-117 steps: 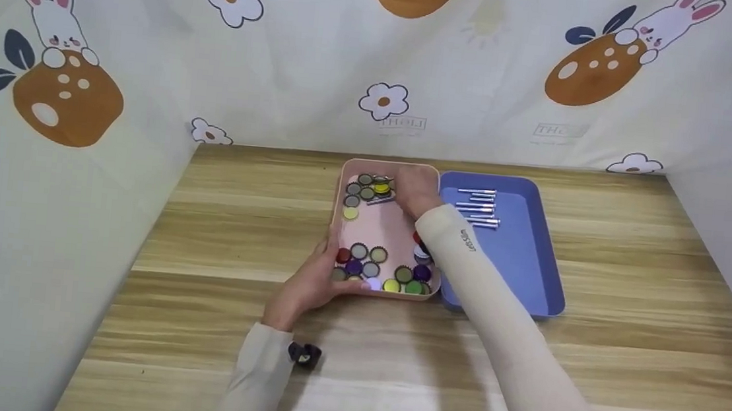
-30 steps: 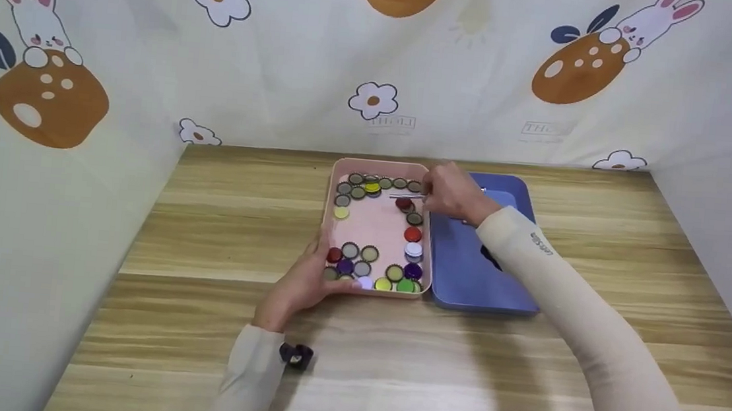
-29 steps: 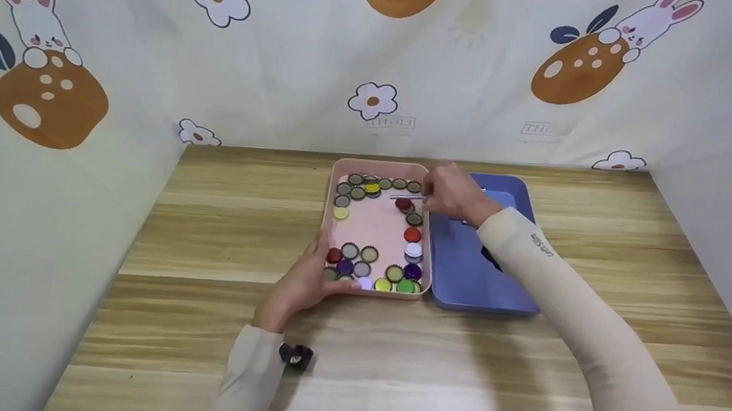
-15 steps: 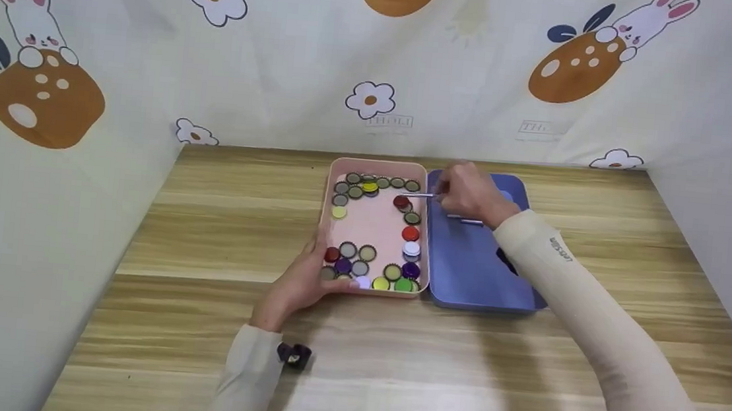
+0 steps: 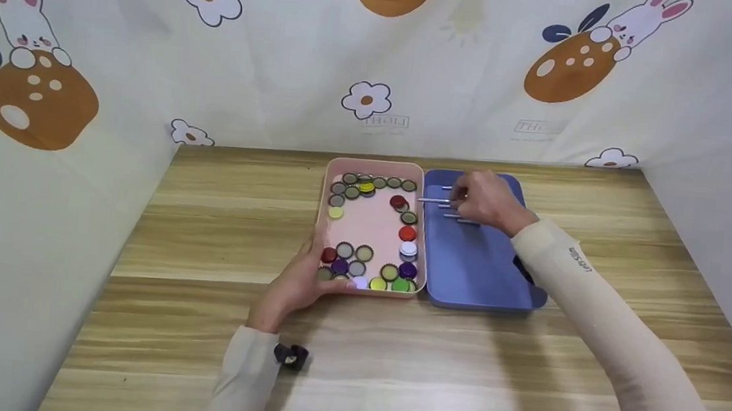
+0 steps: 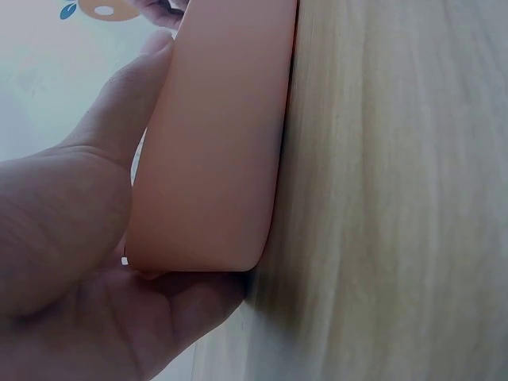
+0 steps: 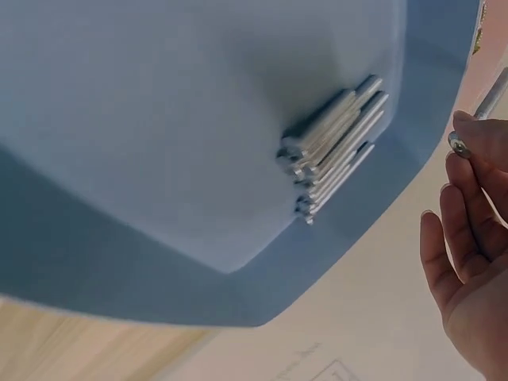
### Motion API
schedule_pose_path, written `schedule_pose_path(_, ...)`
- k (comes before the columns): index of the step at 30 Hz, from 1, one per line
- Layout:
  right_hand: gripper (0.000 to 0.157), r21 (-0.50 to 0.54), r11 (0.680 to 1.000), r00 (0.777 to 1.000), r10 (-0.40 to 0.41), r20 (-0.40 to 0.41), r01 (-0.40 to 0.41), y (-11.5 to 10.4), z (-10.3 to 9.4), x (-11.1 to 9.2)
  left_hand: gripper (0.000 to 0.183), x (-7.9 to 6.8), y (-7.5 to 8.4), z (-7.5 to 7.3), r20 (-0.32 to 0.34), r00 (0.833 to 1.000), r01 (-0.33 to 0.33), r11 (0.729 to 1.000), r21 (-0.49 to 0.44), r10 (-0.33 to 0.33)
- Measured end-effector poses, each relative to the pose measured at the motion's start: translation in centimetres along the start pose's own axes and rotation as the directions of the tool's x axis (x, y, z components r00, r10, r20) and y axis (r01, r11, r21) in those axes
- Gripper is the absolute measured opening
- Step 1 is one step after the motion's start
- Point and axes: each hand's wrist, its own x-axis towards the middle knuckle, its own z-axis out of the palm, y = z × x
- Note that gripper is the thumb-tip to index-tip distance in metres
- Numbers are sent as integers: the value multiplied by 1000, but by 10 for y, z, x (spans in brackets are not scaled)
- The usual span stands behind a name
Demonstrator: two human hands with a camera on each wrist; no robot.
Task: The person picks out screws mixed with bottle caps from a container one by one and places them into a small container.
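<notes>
In the head view, my right hand (image 5: 487, 199) pinches a long silver bolt (image 5: 434, 201) between thumb and fingertips, above the far part of the blue tray (image 5: 486, 269). In the right wrist view, the held bolt's head pokes out between thumb and forefinger. Several similar bolts (image 7: 337, 143) lie side by side in that tray, partly hidden by the hand in the head view. My left hand (image 5: 296, 282) grips the near left corner of the pink tray (image 5: 373, 233), thumb along its near side. Bottle caps, such as a red cap (image 5: 407, 233), lie around the pink tray's edges.
Both trays stand side by side on a wood-grain table (image 5: 218, 232), long sides together. Behind them hangs a patterned cloth (image 5: 271, 78), which also covers the left side.
My right hand has carried a bolt rightward from the pink tray to above the blue tray. My left hand has kept its grip on the pink tray. The head view has shifted slightly.
</notes>
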Motion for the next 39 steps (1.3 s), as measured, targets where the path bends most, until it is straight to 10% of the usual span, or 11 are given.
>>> schedule_pose_path(39,4,-189,980,995,70,66,-56,38,13,-30,126,0,-1,-1,7,1000,-24,1000,-4,24)
